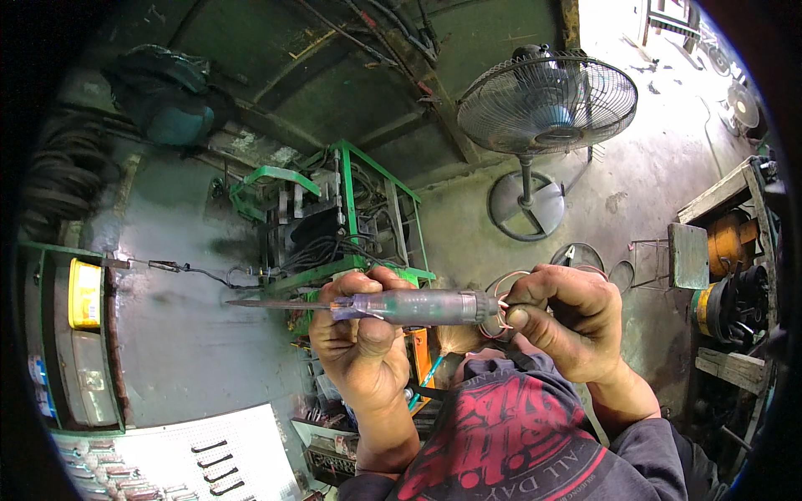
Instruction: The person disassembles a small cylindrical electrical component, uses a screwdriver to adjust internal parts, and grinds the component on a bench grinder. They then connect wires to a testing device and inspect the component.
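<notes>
Held level in front of my chest is a test light [418, 307] with a clear, purplish handle and a long thin metal probe pointing left. My left hand [368, 355] grips the handle near the probe end, thumb and fingers around its collar. At the other end, the fingers of my right hand [572, 321] are pinched on the thin reddish wire [503, 311] where it comes out of the handle's ribbed cap. Part of this wire loops up behind my right fingers, which hide some of it.
A green metal-framed machine [342, 209] with black cables stands beyond my hands. A pedestal fan [547, 104] is at the far right. Green shelving [117, 359] with a yellow container [84, 292] lies left, above a white pegboard [251, 442] of tools. A wooden rack [727, 363] stands right.
</notes>
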### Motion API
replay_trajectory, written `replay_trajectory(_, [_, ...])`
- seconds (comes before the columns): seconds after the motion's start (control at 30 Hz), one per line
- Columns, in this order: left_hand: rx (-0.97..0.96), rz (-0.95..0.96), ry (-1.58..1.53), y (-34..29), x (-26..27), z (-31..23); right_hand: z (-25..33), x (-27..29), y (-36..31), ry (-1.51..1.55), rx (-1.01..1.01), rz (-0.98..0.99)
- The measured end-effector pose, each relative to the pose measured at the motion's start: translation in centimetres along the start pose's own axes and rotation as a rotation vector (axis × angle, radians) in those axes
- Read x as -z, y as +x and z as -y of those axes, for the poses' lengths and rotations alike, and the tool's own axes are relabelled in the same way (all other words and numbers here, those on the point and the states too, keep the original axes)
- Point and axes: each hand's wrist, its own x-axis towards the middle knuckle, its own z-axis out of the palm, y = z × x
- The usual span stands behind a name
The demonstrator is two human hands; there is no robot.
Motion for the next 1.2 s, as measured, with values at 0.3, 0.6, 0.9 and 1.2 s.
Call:
replay_trajectory(0.3, [-0.001, 0.023, 0.047, -0.5, 0.2, -1.0, 0.1, -0.6, -0.1, 0.035, -0.081, 0.061])
replay_trajectory(0.6, [-0.004, 0.089, 0.066, -0.2, -0.3, -1.5, 0.2, -0.9, -0.1, 0.260, -0.303, 0.047])
replay_trajectory(0.9, [0.010, 0.085, 0.112, -0.1, -0.5, -1.4, -0.9, -0.5, 0.0, 0.389, -0.407, 0.093])
replay_trajectory(1.2, [0.044, 0.035, 0.148, -0.3, -0.8, -1.5, -1.3, -0.4, -0.3, 0.450, -0.441, 0.081])
